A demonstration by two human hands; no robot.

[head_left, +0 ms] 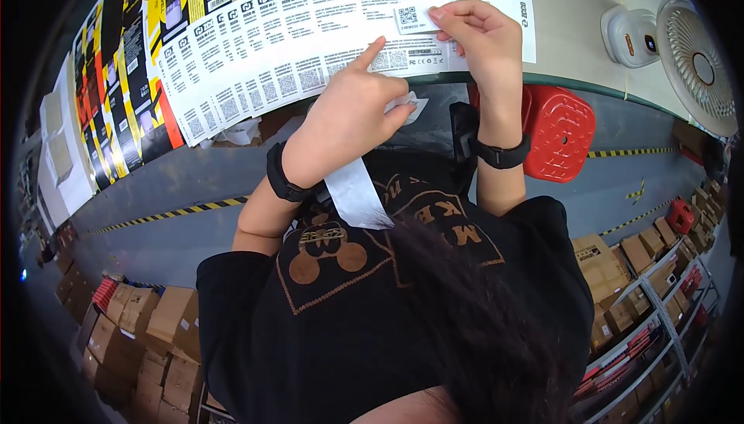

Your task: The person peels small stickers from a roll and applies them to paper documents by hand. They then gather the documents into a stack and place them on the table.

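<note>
My right hand (487,36) pinches a small white label (411,21) with a square code on it, between thumb and fingertips. The label lies over a printed white sheet (387,5), near the sheet's middle. My left hand (349,106) is at the table's near edge, index finger stretched toward that sheet and the other fingers curled. A pale paper strip (355,198) passes under this hand and hangs down against my shirt; a bit of it shows past the thumb. Several like sheets (232,60) overlap in a fanned row to the left.
Black, yellow and red printed cards (128,67) lie at the table's far left. A white fan (697,67) and a small white device (632,36) stand at the right. Below the table edge is a red stool (559,133). Cardboard boxes (170,319) and shelving (659,315) are behind me.
</note>
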